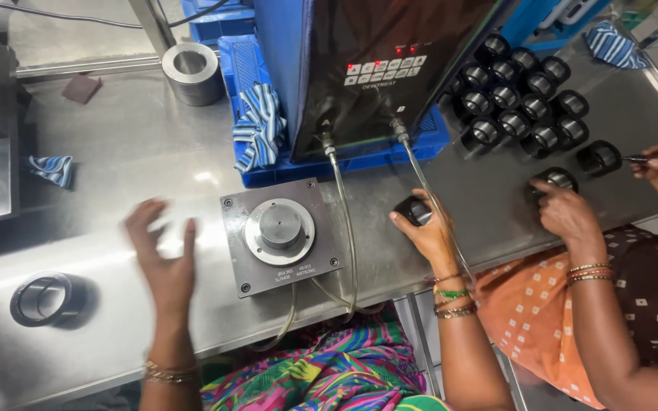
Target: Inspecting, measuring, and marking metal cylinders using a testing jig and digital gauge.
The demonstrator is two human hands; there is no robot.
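Steel bench (138, 152) carries a gauge plate (279, 234). Left hand (163, 255) hovers open, blurred, near a lone ring (42, 299). Right hand (426, 228) grips a black ring (413, 210) beside the plate. Farther off, a blue tray (247, 114) holds a striped cloth (259, 125).

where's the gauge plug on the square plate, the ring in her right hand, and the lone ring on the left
gauge plug (280, 226), head view, flat top face
black ring (413, 210), head view, its side above the right hand's fingers
lone ring (43, 298), head view, near rim
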